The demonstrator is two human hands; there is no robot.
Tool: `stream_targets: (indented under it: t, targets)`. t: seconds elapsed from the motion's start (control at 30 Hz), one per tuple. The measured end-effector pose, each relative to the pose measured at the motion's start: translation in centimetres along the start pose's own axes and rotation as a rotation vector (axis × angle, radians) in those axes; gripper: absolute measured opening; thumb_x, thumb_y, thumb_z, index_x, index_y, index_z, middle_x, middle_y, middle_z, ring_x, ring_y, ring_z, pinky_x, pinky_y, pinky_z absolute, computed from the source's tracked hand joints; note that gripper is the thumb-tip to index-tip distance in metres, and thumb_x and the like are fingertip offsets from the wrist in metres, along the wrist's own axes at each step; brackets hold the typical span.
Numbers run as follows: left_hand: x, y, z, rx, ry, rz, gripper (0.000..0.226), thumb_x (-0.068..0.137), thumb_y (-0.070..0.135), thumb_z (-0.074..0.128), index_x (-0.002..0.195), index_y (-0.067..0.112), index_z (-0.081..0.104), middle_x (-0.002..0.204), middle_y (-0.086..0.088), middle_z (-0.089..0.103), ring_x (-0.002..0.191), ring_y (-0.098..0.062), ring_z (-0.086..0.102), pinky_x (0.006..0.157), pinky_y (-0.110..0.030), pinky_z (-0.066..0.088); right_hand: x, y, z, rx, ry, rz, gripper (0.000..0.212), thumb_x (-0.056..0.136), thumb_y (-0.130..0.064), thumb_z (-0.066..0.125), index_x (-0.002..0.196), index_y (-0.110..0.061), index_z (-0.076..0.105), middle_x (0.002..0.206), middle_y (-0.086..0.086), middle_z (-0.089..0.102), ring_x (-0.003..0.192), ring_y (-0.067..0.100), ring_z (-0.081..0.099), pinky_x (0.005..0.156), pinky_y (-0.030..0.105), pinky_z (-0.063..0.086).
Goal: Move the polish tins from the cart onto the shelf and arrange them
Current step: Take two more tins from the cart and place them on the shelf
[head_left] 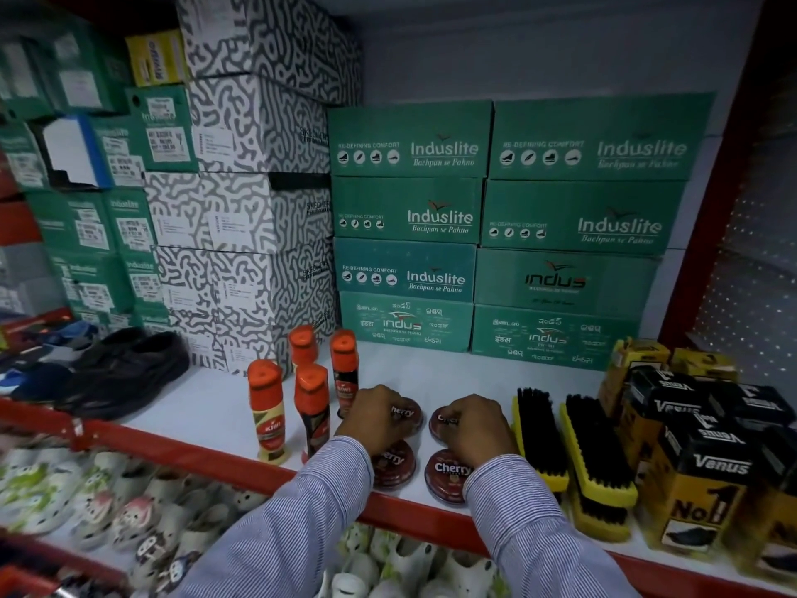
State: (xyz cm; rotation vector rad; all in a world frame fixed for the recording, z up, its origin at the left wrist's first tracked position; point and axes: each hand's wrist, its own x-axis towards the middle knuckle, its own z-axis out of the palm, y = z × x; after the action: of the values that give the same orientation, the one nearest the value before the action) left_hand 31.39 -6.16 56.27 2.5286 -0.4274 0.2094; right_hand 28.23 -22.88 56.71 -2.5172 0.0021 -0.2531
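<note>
Nearest, below both wrists, runs the red front edge of the white shelf (453,373), with pale children's clogs (129,502) on the level beneath. Two dark red front tins sit by that edge: one (394,463) half under the left wrist, the other (446,476) just inside the right wrist. Just left of the left hand (379,418) stand four orange-capped polish bottles (310,407); just right of the right hand (472,427) lie two yellow-backed black brushes (573,446), then yellow and black Venus boxes (698,463). Each hand is curled palm down over one of the two back tins, left (407,412) and right (440,420), fingers bent onto the lids; whether they grip or merely press, I cannot tell. Beyond the hands stretches bare shelf, then stacked green shoe boxes (496,235), with patterned grey boxes (250,200) far left.
</note>
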Motion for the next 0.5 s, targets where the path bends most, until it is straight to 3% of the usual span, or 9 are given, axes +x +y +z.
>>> stream_targets:
  t: [0.27, 0.43, 0.5]
  targets:
    - [-0.6, 0.6, -0.5, -0.028, -0.006, 0.005, 0.023, 0.084, 0.030, 0.073, 0.106, 0.028, 0.076, 0.102, -0.006, 0.077, 0.096, -0.022, 0.070, 0.071, -0.015, 0.038, -0.4, -0.2, 0.0, 0.022, 0.032, -0.014, 0.014, 0.079, -0.022, 0.069, 0.087, -0.019, 0.081, 0.093, 0.007, 0.079, 0.093, 0.026, 0.070, 0.083, 0.033, 0.057]
    - [-1.9, 0.7, -2.0, -0.016, 0.020, 0.036, 0.026, 0.080, 0.030, 0.075, 0.105, 0.021, 0.076, 0.106, -0.002, 0.076, 0.097, -0.020, 0.069, 0.083, -0.022, 0.050, -2.2, -0.1, -1.6, 0.088, 0.063, -0.069, 0.014, 0.076, -0.015, 0.071, 0.087, -0.020, 0.079, 0.095, 0.005, 0.079, 0.093, 0.022, 0.071, 0.086, 0.034, 0.057]
    - [-2.9, 0.2, -2.3, 0.001, -0.024, -0.001, 0.041, 0.070, 0.044, 0.077, 0.104, 0.021, 0.074, 0.107, 0.000, 0.075, 0.098, -0.017, 0.069, 0.087, -0.031, 0.057, -3.8, 0.1, -2.1, 0.071, 0.001, -0.077, 0.021, 0.077, -0.018, 0.073, 0.097, -0.021, 0.077, 0.105, 0.003, 0.077, 0.100, 0.019, 0.070, 0.092, 0.032, 0.055]
